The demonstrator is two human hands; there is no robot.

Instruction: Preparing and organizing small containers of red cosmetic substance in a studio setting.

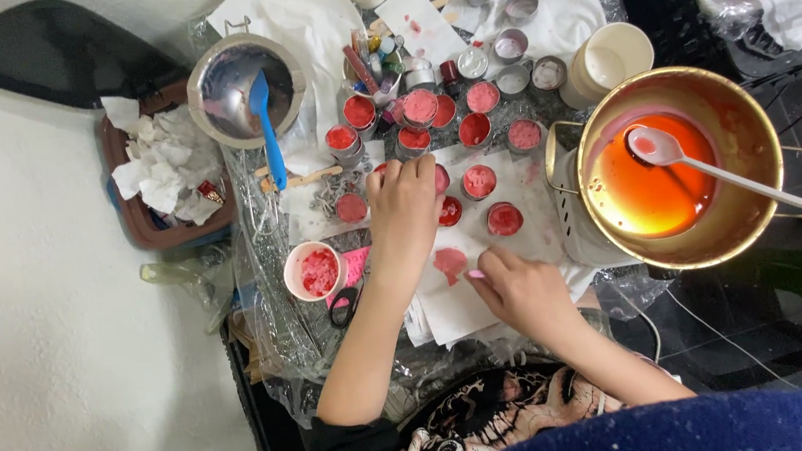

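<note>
From the head view I see my left hand [403, 205] stretched forward over the table [280, 310], palm down, fingers bent over a small round tin [438, 179] of red wax; its rim peeks out just past my fingertips, and I cannot tell whether the fingers actually pinch it. Another red-filled tin [450, 212] sits just right of that hand, with two more [479, 181] [504, 219] a little further right. Beyond the left hand's fingertips stands a cluster of filled tins [420, 107], and further on, empty tins [509, 45] on white paper.

My right hand [521, 287] lies nearer to me, fingers curled narrowly, the tips pinching what looks like a small pale stick [475, 273]; it is too small to be sure. Just ahead of those fingertips a pink wax smear [450, 262] stains the white paper [451, 310].

Right of the right hand a brass pot [743, 131] holds orange-red liquid, with a white spoon [717, 174] resting in it. Left of the left hand are a small white cup [314, 271] of pink crumbs, a steel bowl [239, 83] with a blue spatula [265, 130], and a brown tray [150, 229] of crumpled tissues.
</note>
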